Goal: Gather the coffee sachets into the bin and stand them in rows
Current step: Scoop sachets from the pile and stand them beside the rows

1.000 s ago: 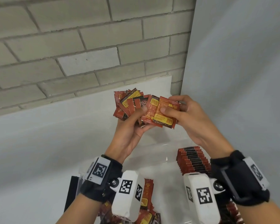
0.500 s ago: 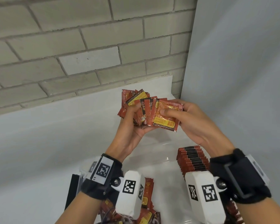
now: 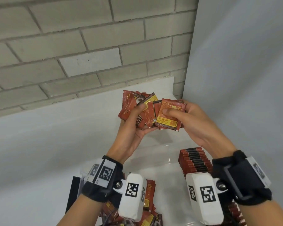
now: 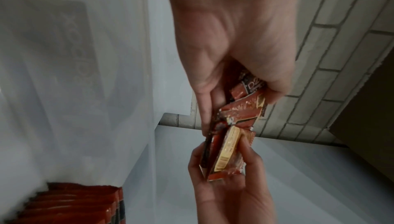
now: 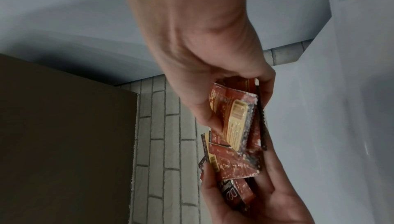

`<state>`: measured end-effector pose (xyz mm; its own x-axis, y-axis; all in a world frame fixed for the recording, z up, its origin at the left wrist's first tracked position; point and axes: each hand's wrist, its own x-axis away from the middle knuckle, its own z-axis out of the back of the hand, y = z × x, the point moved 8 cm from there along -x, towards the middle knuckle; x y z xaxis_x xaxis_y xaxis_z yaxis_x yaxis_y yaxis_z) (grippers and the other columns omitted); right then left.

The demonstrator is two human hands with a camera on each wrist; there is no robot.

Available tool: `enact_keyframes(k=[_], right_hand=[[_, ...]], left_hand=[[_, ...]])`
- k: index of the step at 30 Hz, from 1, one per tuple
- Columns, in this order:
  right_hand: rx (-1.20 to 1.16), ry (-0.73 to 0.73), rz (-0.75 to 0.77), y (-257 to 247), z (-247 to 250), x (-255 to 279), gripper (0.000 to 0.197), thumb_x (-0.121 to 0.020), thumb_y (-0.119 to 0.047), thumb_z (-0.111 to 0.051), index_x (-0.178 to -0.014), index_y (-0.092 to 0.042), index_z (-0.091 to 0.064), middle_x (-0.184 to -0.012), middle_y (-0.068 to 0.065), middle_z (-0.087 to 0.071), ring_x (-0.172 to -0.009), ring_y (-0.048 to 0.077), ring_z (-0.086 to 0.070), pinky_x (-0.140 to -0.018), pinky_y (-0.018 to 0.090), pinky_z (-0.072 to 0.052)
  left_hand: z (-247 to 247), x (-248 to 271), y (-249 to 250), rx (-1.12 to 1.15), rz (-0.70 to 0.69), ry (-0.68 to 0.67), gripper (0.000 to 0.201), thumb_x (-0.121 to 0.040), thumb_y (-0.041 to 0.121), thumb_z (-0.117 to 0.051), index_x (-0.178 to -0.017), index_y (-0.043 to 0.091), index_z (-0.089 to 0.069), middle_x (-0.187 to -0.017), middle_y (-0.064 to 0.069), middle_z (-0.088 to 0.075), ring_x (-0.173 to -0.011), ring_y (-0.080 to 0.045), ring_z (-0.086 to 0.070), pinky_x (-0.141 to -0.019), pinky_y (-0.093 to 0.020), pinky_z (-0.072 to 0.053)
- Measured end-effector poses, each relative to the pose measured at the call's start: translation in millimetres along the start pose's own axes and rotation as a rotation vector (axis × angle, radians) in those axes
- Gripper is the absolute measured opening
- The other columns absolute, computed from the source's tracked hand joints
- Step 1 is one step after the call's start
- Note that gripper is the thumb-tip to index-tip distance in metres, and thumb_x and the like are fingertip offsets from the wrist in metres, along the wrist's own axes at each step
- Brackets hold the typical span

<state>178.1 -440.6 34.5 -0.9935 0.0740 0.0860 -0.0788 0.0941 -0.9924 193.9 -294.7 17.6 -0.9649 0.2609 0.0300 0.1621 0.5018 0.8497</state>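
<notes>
My left hand (image 3: 134,128) grips a messy fan of red foil coffee sachets (image 3: 137,108); since a second ago my right hand (image 3: 186,121) has slid its pinched sachet (image 3: 168,116) closer against them, squaring the bundle for the clear plastic bin (image 3: 153,159) below my wrists.

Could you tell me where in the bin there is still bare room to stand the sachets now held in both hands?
Bare bin floor lies left of the standing row, beyond the loose sachets. It is crowded near the wrists, where those loose ones pile up. Both hands, left hand and right hand, grip the bunch above.
</notes>
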Motion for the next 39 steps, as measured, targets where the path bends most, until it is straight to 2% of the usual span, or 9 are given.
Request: enact_keyframes(k=[3,8,13,20,28,31,34,37,39], right_hand=[[-0.042,0.023,0.021,-3.0,3.4,-0.9,0.022,-0.086,-0.01,-0.069,-0.107,-0.014,-0.063,-0.1,0.004,-0.073,-0.08,0.01,-0.071,-0.06,0.017,-0.052],[-0.006,-0.002,0.068,-6.3,-0.3,1.0,0.032,-0.085,-0.008,-0.07,-0.114,-0.011,-0.058,-0.101,0.005,-0.072,-0.085,0.012,-0.071,-0.063,0.019,-0.055],[-0.033,0.028,0.074,-5.3,2.4,-0.3,0.026,-0.085,-0.009,-0.07,-0.107,-0.018,-0.059,-0.099,0.001,-0.072,-0.084,0.011,-0.07,-0.059,0.017,-0.052],[-0.135,0.045,0.035,-1.4,7.2,-2.9,0.022,-0.087,-0.012,-0.069,-0.108,-0.015,-0.061,-0.104,0.004,-0.072,-0.088,0.015,-0.072,-0.068,0.022,-0.055],[-0.131,0.016,-0.001,3.9,3.3,-3.5,0.017,-0.086,-0.018,-0.07,-0.103,-0.016,-0.066,-0.102,0.004,-0.075,-0.088,0.015,-0.072,-0.075,0.025,-0.058],[-0.128,0.0,-0.002,4.7,0.9,-3.6,0.023,-0.086,-0.017,-0.07,-0.109,-0.014,-0.066,-0.104,0.004,-0.074,-0.092,0.018,-0.072,-0.076,0.026,-0.058],[-0.147,0.047,0.026,4.0,2.4,-4.5,0.029,-0.086,-0.018,-0.071,-0.114,-0.012,-0.064,-0.104,0.004,-0.074,-0.093,0.017,-0.072,-0.071,0.023,-0.056],[-0.116,0.1,0.075,-0.4,5.6,-4.3,0.024,-0.086,-0.02,-0.071,-0.108,-0.019,-0.063,-0.101,-0.002,-0.073,-0.087,0.01,-0.072,-0.061,0.016,-0.052],[-0.09,0.106,0.1,-3.5,6.0,-3.2,0.021,-0.086,-0.02,-0.071,-0.105,-0.023,-0.063,-0.099,-0.005,-0.073,-0.084,0.007,-0.071,-0.058,0.013,-0.05]], left_hand=[[-2.4,0.7,-0.1,-0.034,-0.002,-0.025,0.027,-0.09,0.019,-0.057,-0.117,0.02,-0.059,-0.111,-0.009,-0.071,-0.101,-0.028,-0.069,-0.083,-0.049,-0.056],[-4.1,1.6,-2.7,-0.113,0.022,-0.041,0.039,-0.085,0.023,-0.06,-0.124,0.016,-0.056,-0.114,-0.009,-0.07,-0.102,-0.031,-0.068,-0.081,-0.047,-0.057],[-4.3,0.9,-4.3,-0.064,0.06,-0.04,0.056,-0.087,0.046,-0.048,-0.133,0.015,-0.048,-0.121,-0.012,-0.067,-0.109,-0.033,-0.065,-0.089,-0.052,-0.054],[1.7,-1.6,-1.4,-0.101,0.003,-0.017,0.026,-0.097,0.021,-0.051,-0.122,0.016,-0.058,-0.111,-0.006,-0.071,-0.105,-0.024,-0.067,-0.089,-0.044,-0.055],[3.9,-1.6,2.0,-0.13,-0.068,-0.006,0.046,-0.085,0.012,-0.061,-0.13,0.007,-0.052,-0.116,-0.012,-0.069,-0.105,-0.028,-0.067,-0.084,-0.038,-0.056],[4.2,-2.1,0.4,-0.147,-0.065,-0.006,0.046,-0.08,0.013,-0.065,-0.126,0.011,-0.055,-0.115,-0.011,-0.069,-0.105,-0.028,-0.067,-0.085,-0.038,-0.057],[-0.2,-1.3,0.8,-0.129,-0.06,-0.029,0.039,-0.082,0.023,-0.061,-0.12,0.019,-0.057,-0.111,-0.007,-0.071,-0.102,-0.026,-0.068,-0.085,-0.039,-0.057],[0.9,-1.4,-1.5,-0.041,-0.007,-0.011,0.045,-0.09,0.034,-0.052,-0.131,0.019,-0.048,-0.117,-0.01,-0.068,-0.106,-0.031,-0.066,-0.092,-0.047,-0.053],[3.2,-2.0,-2.9,-0.037,0.009,0.006,0.044,-0.096,0.033,-0.047,-0.136,0.018,-0.043,-0.12,-0.011,-0.067,-0.108,-0.032,-0.065,-0.093,-0.049,-0.052]])
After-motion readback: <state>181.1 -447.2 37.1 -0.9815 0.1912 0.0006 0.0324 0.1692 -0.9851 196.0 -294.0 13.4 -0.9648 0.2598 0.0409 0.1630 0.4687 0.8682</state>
